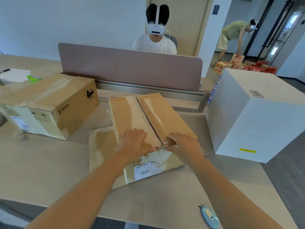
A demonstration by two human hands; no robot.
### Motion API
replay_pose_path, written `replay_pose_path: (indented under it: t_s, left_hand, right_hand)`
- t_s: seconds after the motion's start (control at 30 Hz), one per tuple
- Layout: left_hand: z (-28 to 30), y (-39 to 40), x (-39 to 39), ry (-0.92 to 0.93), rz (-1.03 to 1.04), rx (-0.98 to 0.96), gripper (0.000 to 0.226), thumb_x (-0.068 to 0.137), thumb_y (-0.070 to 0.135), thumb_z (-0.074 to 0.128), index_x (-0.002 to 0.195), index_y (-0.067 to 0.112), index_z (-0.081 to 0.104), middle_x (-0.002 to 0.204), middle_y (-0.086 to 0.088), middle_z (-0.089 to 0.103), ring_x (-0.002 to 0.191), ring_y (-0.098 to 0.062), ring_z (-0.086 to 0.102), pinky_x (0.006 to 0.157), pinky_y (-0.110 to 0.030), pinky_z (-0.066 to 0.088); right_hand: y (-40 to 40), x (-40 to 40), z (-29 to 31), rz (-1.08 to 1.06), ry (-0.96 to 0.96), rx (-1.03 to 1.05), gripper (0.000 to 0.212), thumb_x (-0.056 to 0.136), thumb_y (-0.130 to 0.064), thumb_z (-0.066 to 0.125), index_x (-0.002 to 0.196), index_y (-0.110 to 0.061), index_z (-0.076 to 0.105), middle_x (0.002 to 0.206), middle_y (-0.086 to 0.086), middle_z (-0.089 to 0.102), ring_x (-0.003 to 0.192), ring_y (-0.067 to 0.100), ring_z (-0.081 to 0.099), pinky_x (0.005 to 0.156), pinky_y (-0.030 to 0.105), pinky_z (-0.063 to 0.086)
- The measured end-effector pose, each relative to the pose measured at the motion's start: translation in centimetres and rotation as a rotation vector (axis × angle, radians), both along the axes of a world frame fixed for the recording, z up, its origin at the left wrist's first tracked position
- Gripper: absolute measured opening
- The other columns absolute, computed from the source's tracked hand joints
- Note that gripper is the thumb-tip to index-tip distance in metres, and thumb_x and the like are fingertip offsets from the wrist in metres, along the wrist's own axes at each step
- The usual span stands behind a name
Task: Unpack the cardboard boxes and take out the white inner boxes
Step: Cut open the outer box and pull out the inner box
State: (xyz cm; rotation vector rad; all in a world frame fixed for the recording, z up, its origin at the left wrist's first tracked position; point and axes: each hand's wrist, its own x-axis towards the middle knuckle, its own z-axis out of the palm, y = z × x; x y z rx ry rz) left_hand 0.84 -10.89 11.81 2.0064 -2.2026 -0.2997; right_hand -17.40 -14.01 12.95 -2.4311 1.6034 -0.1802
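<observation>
Cutter [210, 217]: lies on the desk [41, 171] nearest the camera, well apart from both hands; whether its blade is out cannot be told.
Left hand [134, 142]: fingers straight, pressed flat on the left flap of the box [148, 119].
Right hand [183, 144]: fingers curled at the near end of the seam [148, 119], pinching what looks like loose tape [162, 146].
Box: in the middle of the desk, seam slit along the top, flaps not yet lifted; the inner box is out of sight, presumably inside.
White box [250, 116]: already out, standing at the right edge of the desk.
Second carton [49, 104]: at left, tape across its top, unopened as far as can be seen.
Risk, tape: if the strip tears short, the end of the seam probably stays stuck and the flaps won't part cleanly.
Risk, slide: a hard pull toward the body could drag the box unless the left hand bears down.
Risk, flap: yanking upward might rip cardboard rather than tape.
Risk, cutter: a sweeping forearm could knock it off the near edge.
Risk, white box: it sits close to the right elbow's path and could be bumped.
</observation>
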Motion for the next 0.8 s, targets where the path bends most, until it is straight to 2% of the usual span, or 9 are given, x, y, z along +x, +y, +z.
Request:
replay_pose_path:
  t_s: [0.1, 0.17, 0.27, 0.43, 0.53, 0.63, 0.67, 0.73, 0.8]
  left_hand:
    - [0.4, -0.8, 1.8, 0.060, -0.078, -0.036, 0.036, 0.085, 0.050, 0.055, 0.095, 0.017, 0.050, 0.086, 0.008, 0.046, 0.085, -0.013, 0.042, 0.091, -0.033, 0.033]
    - [0.9, -1.1, 2.6, 0.056, -0.132, -0.005, 0.035, 0.088, 0.045, 0.055, 0.087, 0.010, 0.050, 0.076, 0.006, 0.044, 0.074, -0.013, 0.041, 0.073, -0.028, 0.030]
    - [1.6, -1.3, 3.2, -0.159, -0.219, 0.051, 0.035, 0.095, 0.042, 0.042, 0.097, 0.008, 0.051, 0.091, -0.002, 0.055, 0.081, -0.017, 0.052, 0.073, -0.027, 0.037]
    - [2.0, -1.6, 3.4, -0.682, -0.406, -0.057, 0.033, 0.103, 0.028, 0.025, 0.116, 0.006, 0.045, 0.110, -0.008, 0.059, 0.095, -0.026, 0.061, 0.074, -0.030, 0.043]
    - [1.9, -1.7, 3.6, -0.768, -0.412, -0.020, 0.020, 0.098, 0.008, 0.034, 0.112, 0.004, 0.047, 0.105, -0.009, 0.060, 0.090, -0.026, 0.062, 0.057, -0.029, 0.035]
    - [1.9, -1.3, 4.2, -0.734, -0.379, -0.147, 0.025, 0.064, 0.011, 0.078, 0.077, 0.003, 0.059, 0.067, -0.007, 0.061, 0.052, -0.016, 0.060, 0.040, -0.019, 0.021]
    - [1.5, -1.5, 4.5, -0.739, -0.363, -0.147, 0.026, 0.061, 0.006, 0.078, 0.077, 0.003, 0.058, 0.067, -0.008, 0.061, 0.053, -0.016, 0.060, 0.043, -0.020, 0.026]
    - [0.6, -1.7, 4.6, -0.688, -0.315, -0.042, 0.025, 0.081, -0.009, 0.050, 0.103, 0.003, 0.051, 0.096, -0.013, 0.061, 0.083, -0.023, 0.063, 0.060, -0.028, 0.038]
    - [0.0, -1.7, 4.7, -0.665, -0.293, 0.011, 0.037, 0.082, -0.017, 0.034, 0.109, 0.006, 0.045, 0.110, -0.012, 0.055, 0.095, -0.026, 0.058, 0.068, -0.031, 0.039]
  right_hand:
    - [-0.1, 1.2, -0.2, 0.013, 0.020, -0.066, 0.024, 0.088, -0.041, 0.055, 0.093, -0.018, 0.055, 0.099, -0.004, 0.061, 0.098, 0.017, 0.057, 0.056, 0.018, 0.029]
    - [0.0, 1.9, -0.2, 0.017, 0.022, -0.067, 0.023, 0.089, -0.042, 0.053, 0.086, -0.020, 0.048, 0.095, -0.002, 0.062, 0.094, 0.018, 0.057, 0.050, 0.014, 0.020]
    - [0.2, 2.9, 0.4, 0.041, 0.061, -0.083, 0.025, 0.092, -0.044, 0.047, 0.095, -0.021, 0.056, 0.102, -0.003, 0.064, 0.097, 0.019, 0.057, 0.051, 0.020, 0.021]
    - [0.4, 4.4, 1.2, 0.097, 0.174, -0.068, 0.034, 0.097, -0.040, 0.039, 0.113, -0.017, 0.057, 0.113, -0.002, 0.062, 0.104, 0.020, 0.056, 0.063, 0.026, 0.026]
    - [0.3, 4.9, 1.1, 0.108, 0.184, -0.081, 0.033, 0.098, -0.038, 0.035, 0.111, -0.019, 0.058, 0.110, -0.003, 0.062, 0.101, 0.019, 0.057, 0.069, 0.026, 0.029]
    - [0.1, 5.2, 0.7, 0.112, 0.198, -0.134, 0.032, 0.100, -0.033, 0.032, 0.112, -0.021, 0.058, 0.109, -0.005, 0.063, 0.099, 0.016, 0.058, 0.062, 0.026, 0.032]
    - [0.1, 5.3, 0.4, 0.125, 0.214, -0.151, 0.031, 0.100, -0.029, 0.032, 0.114, -0.021, 0.058, 0.112, -0.005, 0.062, 0.101, 0.015, 0.057, 0.061, 0.026, 0.032]
    - [0.1, 5.6, 0.1, 0.149, 0.227, -0.168, 0.030, 0.101, -0.025, 0.031, 0.118, -0.022, 0.055, 0.118, -0.006, 0.059, 0.105, 0.014, 0.055, 0.065, 0.025, 0.033]
    - [0.1, 5.7, 0.1, 0.127, 0.188, -0.151, 0.031, 0.101, -0.029, 0.030, 0.117, -0.023, 0.056, 0.117, -0.008, 0.059, 0.103, 0.013, 0.056, 0.068, 0.024, 0.031]
